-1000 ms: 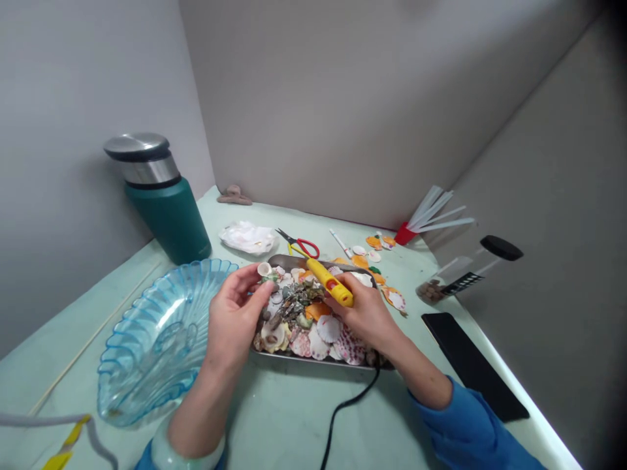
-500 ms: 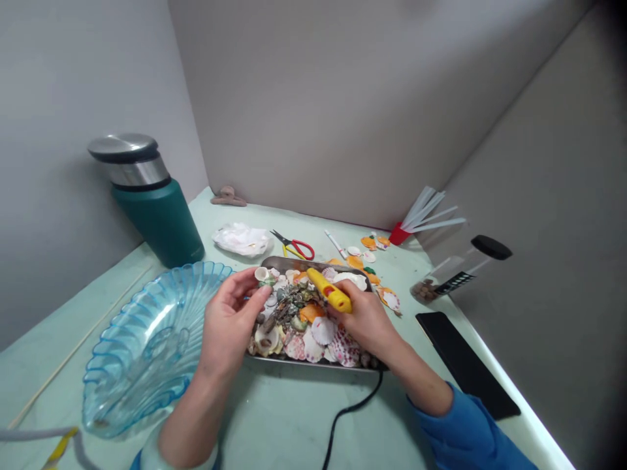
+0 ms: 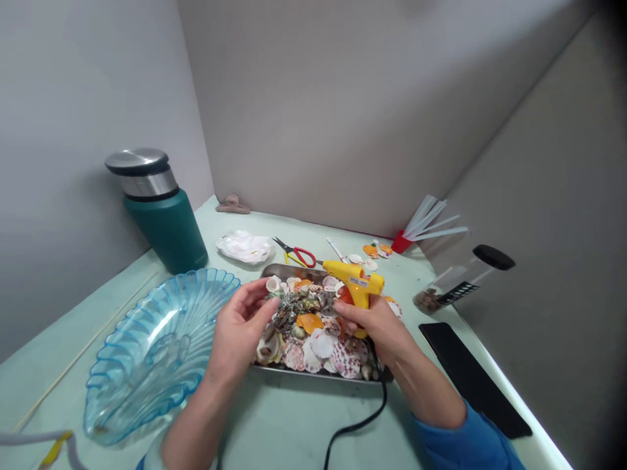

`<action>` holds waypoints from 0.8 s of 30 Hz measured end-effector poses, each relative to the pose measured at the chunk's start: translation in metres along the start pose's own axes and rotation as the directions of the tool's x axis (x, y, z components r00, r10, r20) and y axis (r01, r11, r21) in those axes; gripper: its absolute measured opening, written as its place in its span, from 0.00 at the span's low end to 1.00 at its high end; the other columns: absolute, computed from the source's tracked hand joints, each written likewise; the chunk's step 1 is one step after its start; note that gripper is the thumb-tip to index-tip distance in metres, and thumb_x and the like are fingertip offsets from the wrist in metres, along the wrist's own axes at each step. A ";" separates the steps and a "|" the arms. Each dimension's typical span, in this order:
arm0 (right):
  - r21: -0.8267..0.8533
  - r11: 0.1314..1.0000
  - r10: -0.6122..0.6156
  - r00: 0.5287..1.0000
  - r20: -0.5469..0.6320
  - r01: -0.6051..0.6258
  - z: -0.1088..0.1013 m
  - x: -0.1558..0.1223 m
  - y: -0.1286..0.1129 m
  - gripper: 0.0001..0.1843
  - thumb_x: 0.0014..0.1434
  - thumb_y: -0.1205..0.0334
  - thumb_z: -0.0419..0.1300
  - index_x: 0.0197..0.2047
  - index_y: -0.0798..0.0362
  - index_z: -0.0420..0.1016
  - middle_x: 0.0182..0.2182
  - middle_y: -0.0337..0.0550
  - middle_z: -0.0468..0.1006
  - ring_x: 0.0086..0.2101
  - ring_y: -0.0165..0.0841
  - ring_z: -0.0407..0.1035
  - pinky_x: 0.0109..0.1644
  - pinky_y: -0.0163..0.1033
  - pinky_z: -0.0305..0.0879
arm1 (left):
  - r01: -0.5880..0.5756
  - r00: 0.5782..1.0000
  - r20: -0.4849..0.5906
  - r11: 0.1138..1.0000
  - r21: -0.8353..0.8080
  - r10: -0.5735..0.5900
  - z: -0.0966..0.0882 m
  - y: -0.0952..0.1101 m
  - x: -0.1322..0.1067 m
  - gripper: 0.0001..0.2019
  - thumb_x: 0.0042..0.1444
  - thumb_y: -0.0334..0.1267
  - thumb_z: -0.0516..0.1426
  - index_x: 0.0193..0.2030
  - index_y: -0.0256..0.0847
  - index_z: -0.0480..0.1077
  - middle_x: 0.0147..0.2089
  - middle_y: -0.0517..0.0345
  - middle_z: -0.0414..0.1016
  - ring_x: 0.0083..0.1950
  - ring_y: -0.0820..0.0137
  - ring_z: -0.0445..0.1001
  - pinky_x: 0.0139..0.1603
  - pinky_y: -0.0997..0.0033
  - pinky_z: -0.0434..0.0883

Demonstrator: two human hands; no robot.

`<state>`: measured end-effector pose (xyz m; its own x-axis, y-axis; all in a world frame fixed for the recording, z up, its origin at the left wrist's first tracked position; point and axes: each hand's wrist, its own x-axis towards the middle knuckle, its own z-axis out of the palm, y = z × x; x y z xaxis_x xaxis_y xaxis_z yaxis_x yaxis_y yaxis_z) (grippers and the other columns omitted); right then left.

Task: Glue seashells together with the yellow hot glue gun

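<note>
My right hand (image 3: 375, 323) grips a yellow glue gun (image 3: 353, 279) by its handle, nozzle pointing left over a metal tray (image 3: 313, 373) heaped with several coloured shells (image 3: 313, 323). Its black cord (image 3: 353, 424) trails toward me. My left hand (image 3: 240, 326) is at the tray's left end, fingers pinched on a small white shell (image 3: 272, 284). A blue shell-shaped glass dish (image 3: 147, 352) lies left of that hand.
A teal flask (image 3: 159, 212) with a steel lid stands at back left. Behind the tray lie a white tissue (image 3: 245, 247), red scissors (image 3: 296, 252), a pen and loose shells. Glue sticks (image 3: 428, 219), a jar (image 3: 460, 277) and a black phone (image 3: 470, 375) sit right.
My right hand has turned the glue gun upright, so its body now shows side-on with the nozzle pointing left. My left hand keeps its pinch on the small shell.
</note>
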<state>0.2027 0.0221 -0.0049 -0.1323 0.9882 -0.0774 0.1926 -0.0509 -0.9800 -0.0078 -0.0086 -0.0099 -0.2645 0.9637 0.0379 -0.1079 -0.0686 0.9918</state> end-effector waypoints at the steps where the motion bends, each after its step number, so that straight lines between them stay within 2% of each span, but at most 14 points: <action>1: 0.075 0.997 0.022 0.999 0.034 -0.025 0.000 -0.002 -0.003 0.12 0.50 0.55 0.62 0.28 0.51 0.63 0.15 0.29 0.60 0.17 0.25 0.54 0.22 0.33 0.55 | 0.014 1.000 0.023 1.000 -0.007 -0.014 0.003 0.001 -0.001 0.20 0.47 0.42 0.64 0.46 0.38 0.71 0.42 0.54 0.77 0.41 0.69 0.73 0.37 0.75 0.69; 4: 0.252 0.964 0.059 0.994 0.097 -0.082 0.003 -0.008 -0.011 0.13 0.50 0.54 0.63 0.28 0.52 0.63 0.14 0.28 0.58 0.16 0.24 0.52 0.20 0.31 0.53 | 0.102 0.987 0.130 0.994 -0.035 -0.097 0.013 0.004 -0.004 0.21 0.46 0.41 0.65 0.47 0.38 0.72 0.41 0.54 0.78 0.39 0.70 0.73 0.36 0.76 0.69; 7: 0.366 0.926 0.055 0.993 0.106 -0.090 0.007 -0.009 -0.014 0.14 0.50 0.55 0.65 0.30 0.53 0.65 0.14 0.27 0.57 0.16 0.23 0.51 0.20 0.31 0.54 | 0.217 0.945 0.264 0.974 -0.059 -0.194 0.024 0.005 -0.008 0.20 0.46 0.40 0.65 0.46 0.37 0.73 0.38 0.53 0.78 0.34 0.70 0.73 0.30 0.76 0.69; 10: 0.421 0.907 0.011 0.998 0.062 -0.036 0.012 -0.009 -0.016 0.13 0.51 0.56 0.65 0.32 0.55 0.66 0.14 0.28 0.60 0.17 0.23 0.54 0.21 0.31 0.56 | 0.287 0.913 0.332 0.951 -0.111 -0.237 0.030 0.003 -0.010 0.19 0.46 0.39 0.65 0.45 0.36 0.74 0.32 0.55 0.78 0.27 0.73 0.71 0.26 0.77 0.68; 12: 0.415 0.909 -0.045 0.999 -0.024 0.051 0.016 -0.010 -0.019 0.13 0.51 0.59 0.66 0.35 0.54 0.68 0.16 0.29 0.65 0.18 0.22 0.58 0.23 0.29 0.57 | 0.327 0.896 0.367 0.930 -0.166 -0.250 0.031 -0.001 -0.011 0.19 0.46 0.38 0.66 0.45 0.36 0.74 0.32 0.55 0.77 0.28 0.73 0.72 0.27 0.75 0.70; 16: 0.237 0.930 -0.243 0.954 -0.178 0.281 0.024 -0.012 -0.020 0.11 0.52 0.62 0.66 0.37 0.53 0.69 0.26 0.32 0.72 0.22 0.23 0.63 0.26 0.29 0.62 | 0.377 0.877 0.411 0.887 -0.265 -0.250 0.030 -0.008 -0.011 0.18 0.47 0.35 0.66 0.46 0.38 0.74 0.38 0.53 0.78 0.35 0.70 0.75 0.35 0.71 0.74; 21: -0.035 0.879 -0.474 0.867 -0.155 0.475 0.026 -0.012 -0.012 0.07 0.55 0.66 0.62 0.38 0.51 0.68 0.30 0.36 0.74 0.31 0.29 0.69 0.35 0.33 0.67 | 0.410 0.875 0.393 0.864 -0.293 -0.282 0.030 -0.010 -0.011 0.17 0.46 0.33 0.66 0.45 0.38 0.75 0.43 0.52 0.78 0.36 0.72 0.76 0.38 0.73 0.74; 24: -0.186 0.836 -0.543 0.826 -0.151 0.516 0.024 -0.012 -0.007 0.09 0.54 0.67 0.63 0.39 0.50 0.68 0.30 0.35 0.74 0.31 0.31 0.69 0.35 0.34 0.67 | 0.406 0.880 0.380 0.866 -0.293 -0.284 0.030 -0.010 -0.011 0.18 0.45 0.34 0.66 0.46 0.37 0.75 0.40 0.52 0.79 0.34 0.73 0.75 0.38 0.74 0.73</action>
<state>0.1791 0.0075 -0.0014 -0.0670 0.8659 0.4958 0.2735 0.4938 -0.8255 0.0245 -0.0108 -0.0163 0.1625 0.9659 -0.2018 -0.4819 0.2561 0.8380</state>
